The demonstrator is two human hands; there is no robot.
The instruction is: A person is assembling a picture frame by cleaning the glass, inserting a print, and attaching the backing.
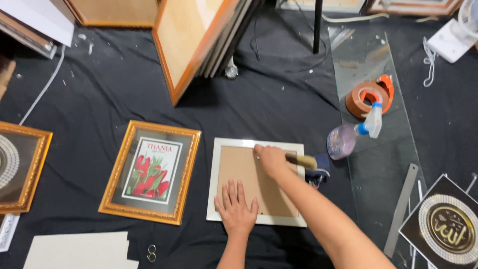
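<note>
The left hand [235, 209] is pressing flat, fingers spread, on the white frame's brown backing board [249, 179]. At its 1 o'clock, the right hand [271, 160] is gripping a wooden-handled tool [304, 160].

My head camera is the only view: it looks steeply down from above at the black cloth [279, 99] before me, fairly near.

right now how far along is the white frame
Done: the brown backing board sits inside the white frame, which lies face down. In hand: the left hand presses the board flat while the right hand holds a tool at the top edge. Left: no fixings or hanger visible on the board.
</note>
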